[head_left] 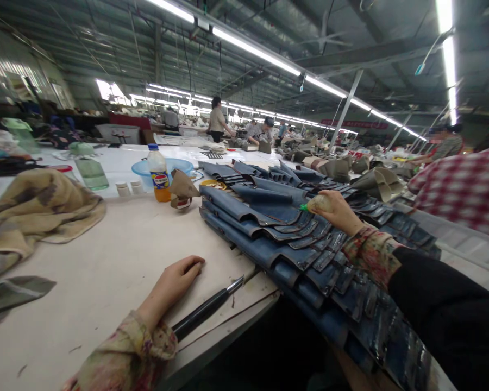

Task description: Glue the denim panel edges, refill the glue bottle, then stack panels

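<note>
Rows of blue denim-like pieces (pixel 293 239) lie overlapped like shingles along the right half of the worktable (pixel 106 282), running from the near edge away to the far middle. Many of the near pieces carry a wet-looking sheen on their lower flaps, which suggests those have already been coated or glued; the ones farther off look matt, so a good share seems left to do, though from this angle I cannot be sure where the treated part ends.

The right hand (pixel 340 212) is out over the middle of the stack, fingers closed around a small pale object with a green tip (pixel 315 204), possibly an applicator, its end touching or just above a blue piece. The left hand (pixel 175 282) rests flat and loosely curled on the bare table to the near left, holding nothing; a dark-handled tool (pixel 207 309) lies just beside its wrist, pointing toward the stack.

Farther back on the left stand an orange drink bottle (pixel 158 179) and a blue bowl (pixel 175 165); a tan cloth (pixel 36 212) is heaped at far left. A person in a checked shirt (pixel 464 187) works at the right.
</note>
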{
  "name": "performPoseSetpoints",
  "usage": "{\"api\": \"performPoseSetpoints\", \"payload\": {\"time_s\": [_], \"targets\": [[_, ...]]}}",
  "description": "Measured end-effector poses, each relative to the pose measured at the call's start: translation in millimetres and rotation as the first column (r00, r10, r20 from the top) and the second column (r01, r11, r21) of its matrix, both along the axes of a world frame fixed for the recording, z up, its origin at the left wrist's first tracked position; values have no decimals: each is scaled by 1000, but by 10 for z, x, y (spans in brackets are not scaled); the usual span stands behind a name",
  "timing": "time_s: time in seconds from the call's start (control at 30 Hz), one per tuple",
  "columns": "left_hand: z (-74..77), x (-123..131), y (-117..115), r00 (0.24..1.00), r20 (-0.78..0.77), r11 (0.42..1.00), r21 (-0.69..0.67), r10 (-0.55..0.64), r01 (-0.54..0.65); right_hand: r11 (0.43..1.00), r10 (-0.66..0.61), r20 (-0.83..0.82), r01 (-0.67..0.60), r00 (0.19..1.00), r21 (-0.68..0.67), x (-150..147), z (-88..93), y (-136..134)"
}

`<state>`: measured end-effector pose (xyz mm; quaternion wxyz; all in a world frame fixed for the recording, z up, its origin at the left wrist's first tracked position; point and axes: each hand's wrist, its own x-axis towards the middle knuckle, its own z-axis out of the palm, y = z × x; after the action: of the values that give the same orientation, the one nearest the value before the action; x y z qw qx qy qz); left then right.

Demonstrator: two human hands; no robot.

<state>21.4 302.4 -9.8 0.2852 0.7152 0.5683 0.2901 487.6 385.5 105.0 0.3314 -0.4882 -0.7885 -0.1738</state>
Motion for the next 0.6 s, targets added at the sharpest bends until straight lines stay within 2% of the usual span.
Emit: {"api": "performPoseSetpoints", "payload": {"time_s": [0.17,0.4,0.6], "targets": [[-10,-3,9,1000,1,1000,8,2,-2,1000,-15,-19,15,1000,-11,15,-12,21],[-11,-4,6,1000,8,1000,-3,4,-4,982,-36,-134,10,990,-188,-133,-39,-126],[-17,-7,3,1000,8,1000,6,13,-13,997,-79,-90,77,993,-30,-96,-20,28]]}}
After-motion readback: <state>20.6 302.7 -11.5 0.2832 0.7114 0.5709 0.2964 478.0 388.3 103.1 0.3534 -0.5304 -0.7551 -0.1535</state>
